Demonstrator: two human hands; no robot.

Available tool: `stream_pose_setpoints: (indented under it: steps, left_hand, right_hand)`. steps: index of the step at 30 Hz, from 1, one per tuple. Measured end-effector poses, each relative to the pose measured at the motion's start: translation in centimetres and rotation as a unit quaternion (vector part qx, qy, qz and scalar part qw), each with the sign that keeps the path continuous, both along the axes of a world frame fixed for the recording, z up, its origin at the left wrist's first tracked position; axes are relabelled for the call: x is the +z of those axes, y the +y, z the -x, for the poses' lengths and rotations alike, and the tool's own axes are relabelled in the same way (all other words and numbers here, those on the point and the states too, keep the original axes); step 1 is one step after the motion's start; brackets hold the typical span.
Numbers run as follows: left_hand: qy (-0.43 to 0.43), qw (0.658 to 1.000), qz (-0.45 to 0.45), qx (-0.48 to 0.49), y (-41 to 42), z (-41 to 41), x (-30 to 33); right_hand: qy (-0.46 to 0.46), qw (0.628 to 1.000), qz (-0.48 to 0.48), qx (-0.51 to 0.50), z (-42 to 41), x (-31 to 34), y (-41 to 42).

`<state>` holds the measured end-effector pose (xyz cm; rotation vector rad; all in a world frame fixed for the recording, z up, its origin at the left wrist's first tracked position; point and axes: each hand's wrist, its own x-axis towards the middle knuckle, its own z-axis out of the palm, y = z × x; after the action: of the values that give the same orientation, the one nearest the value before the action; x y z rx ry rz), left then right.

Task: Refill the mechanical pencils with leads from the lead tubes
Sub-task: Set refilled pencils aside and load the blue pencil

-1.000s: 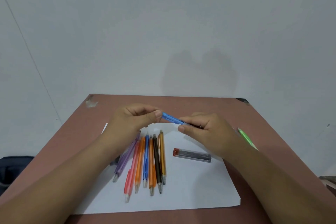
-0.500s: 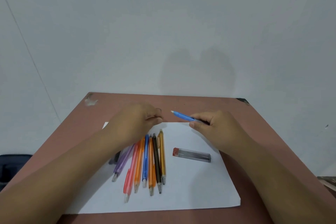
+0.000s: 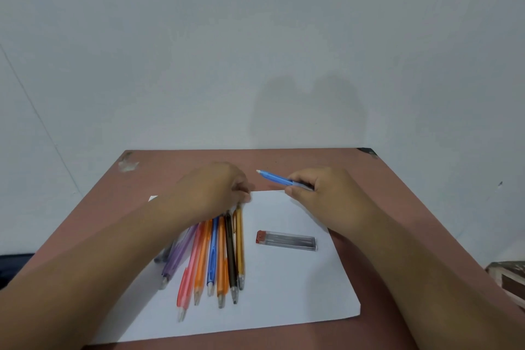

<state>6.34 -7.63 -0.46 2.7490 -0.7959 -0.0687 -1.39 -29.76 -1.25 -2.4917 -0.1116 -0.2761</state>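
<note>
My right hand (image 3: pixel 326 196) grips a blue mechanical pencil (image 3: pixel 274 177) by its lower half above the far edge of the white paper (image 3: pixel 284 293). The pencil's bare white top end points up and to the left. My left hand (image 3: pixel 216 190) hovers just left of it, over the top ends of a row of several coloured pencils (image 3: pixel 221 258), with its fingertips pinched together; the small cap pulled off the pencil is hidden between them. A clear lead tube (image 3: pixel 287 241) with a red cap lies on the paper, right of the row.
The paper lies on a brown table (image 3: pixel 284 162) against a pale wall. A dark object (image 3: pixel 11 267) sits beyond the table's left edge. At the right edge stands a brown and white thing (image 3: pixel 508 281).
My left hand pulled away from the blue pencil's top end, which now shows white, and sank toward the row of pencils. My right hand kept the pencil and moved slightly right.
</note>
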Motion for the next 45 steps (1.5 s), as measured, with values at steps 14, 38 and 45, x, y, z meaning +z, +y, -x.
stream_pose_setpoints:
  steps: [14, 38, 45]
  left_hand:
    - [0.009, 0.987, 0.162, 0.0, 0.8, 0.4, 0.6]
    - [0.0, 0.993, 0.117, 0.01, 2.0, 0.8, -1.4]
    - [0.024, 0.988, 0.152, 0.012, 2.0, 0.4, -1.8]
  right_hand:
    - [0.004, 1.0, 0.003, 0.003, 0.0, 0.1, 0.5]
    - [0.034, 0.999, 0.037, -0.015, 0.1, 0.0, 0.1]
    - [0.045, 0.998, 0.041, -0.017, 0.2, 0.3, 0.6]
